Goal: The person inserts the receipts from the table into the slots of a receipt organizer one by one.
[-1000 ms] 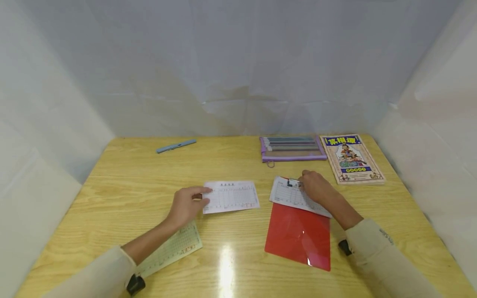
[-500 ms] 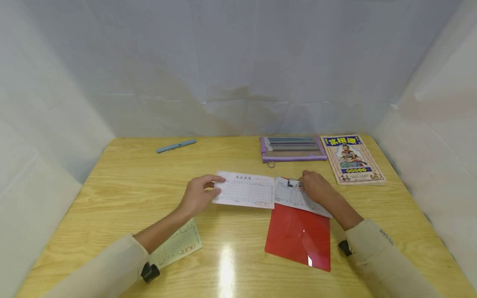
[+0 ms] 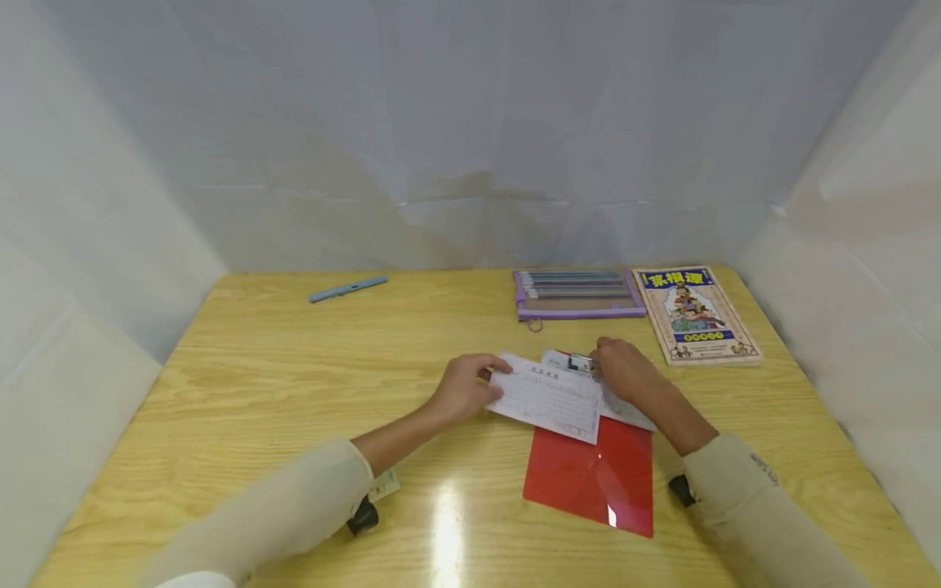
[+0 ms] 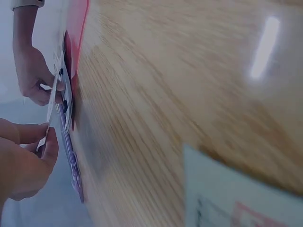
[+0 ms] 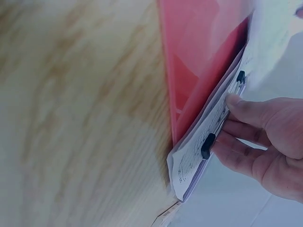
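Note:
My left hand (image 3: pixel 463 389) pinches a white printed form (image 3: pixel 551 400) by its left edge, between thumb and fingers. The form is tilted, its right part over a red clipboard (image 3: pixel 581 482) and overlapping the white printed sheets (image 3: pixel 623 408) lying at the clipboard's top. At that top edge my right hand (image 3: pixel 625 371) grips the metal clip (image 3: pixel 581 363). In the right wrist view, the thumb presses on the clip (image 5: pixel 221 113) between its black ends, fingers behind. Whether the clip's jaw is raised cannot be told.
A pale green printed form (image 3: pixel 384 487) lies mostly hidden under my left sleeve. Toward the back are a blue pen (image 3: pixel 348 289), a purple-edged pouch (image 3: pixel 581 312) holding several pencils, and a comic-style book (image 3: pixel 694 314) at right. Pale sheets wall the table.
My left hand has carried the white form rightward from the table's middle to over the clipboard, tilting it. My left sleeve now covers most of the green form. My right hand keeps its place.

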Motion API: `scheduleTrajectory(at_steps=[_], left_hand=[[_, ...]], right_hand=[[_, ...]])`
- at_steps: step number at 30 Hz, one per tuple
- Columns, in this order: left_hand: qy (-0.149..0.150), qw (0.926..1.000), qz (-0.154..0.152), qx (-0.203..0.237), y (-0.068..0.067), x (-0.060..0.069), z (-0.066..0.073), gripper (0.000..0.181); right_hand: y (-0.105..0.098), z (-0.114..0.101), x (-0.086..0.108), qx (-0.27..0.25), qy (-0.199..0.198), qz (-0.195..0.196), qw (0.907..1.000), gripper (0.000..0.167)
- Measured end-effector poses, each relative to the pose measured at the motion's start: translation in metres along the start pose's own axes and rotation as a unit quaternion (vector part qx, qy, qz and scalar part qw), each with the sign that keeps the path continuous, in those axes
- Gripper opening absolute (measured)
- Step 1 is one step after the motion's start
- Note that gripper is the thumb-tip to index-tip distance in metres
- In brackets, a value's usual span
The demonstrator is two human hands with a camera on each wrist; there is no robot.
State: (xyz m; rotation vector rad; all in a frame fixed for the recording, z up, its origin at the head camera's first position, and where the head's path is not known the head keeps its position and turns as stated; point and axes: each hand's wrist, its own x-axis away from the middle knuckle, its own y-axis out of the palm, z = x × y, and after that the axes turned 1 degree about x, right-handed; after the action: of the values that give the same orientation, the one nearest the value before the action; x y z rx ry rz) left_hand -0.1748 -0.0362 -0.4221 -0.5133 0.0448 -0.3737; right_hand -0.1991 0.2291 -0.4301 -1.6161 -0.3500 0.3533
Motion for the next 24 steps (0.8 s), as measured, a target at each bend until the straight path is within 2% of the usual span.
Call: scheduleTrajectory(at_steps=[5,11,20,24], left_hand=[[0.018,0.9996,-0.018,-0.011,0.017,-0.011,0.002,0.028],[0.046,0.9987,-0.016,-0.017,0.033,-0.017,0.001,0.023],[0.029,0.9993,-0.022,-0.011,0.054,-0.023,0.006,0.027],[0.037,0.9989,-0.024,-0.016,0.060,-0.027,0.009,0.027]], right_hand=[[0.001,0.001,0.000,-0.004,-0.008,0.008,0.9999,0.007],[0.002,0.002,0.000,-0.005,-0.012,0.015,0.9998,0.007],[0.002,0.002,0.000,0.003,-0.011,0.013,0.9999,0.006],[0.002,0.001,0.000,0.006,-0.007,0.015,0.9998,0.005]])
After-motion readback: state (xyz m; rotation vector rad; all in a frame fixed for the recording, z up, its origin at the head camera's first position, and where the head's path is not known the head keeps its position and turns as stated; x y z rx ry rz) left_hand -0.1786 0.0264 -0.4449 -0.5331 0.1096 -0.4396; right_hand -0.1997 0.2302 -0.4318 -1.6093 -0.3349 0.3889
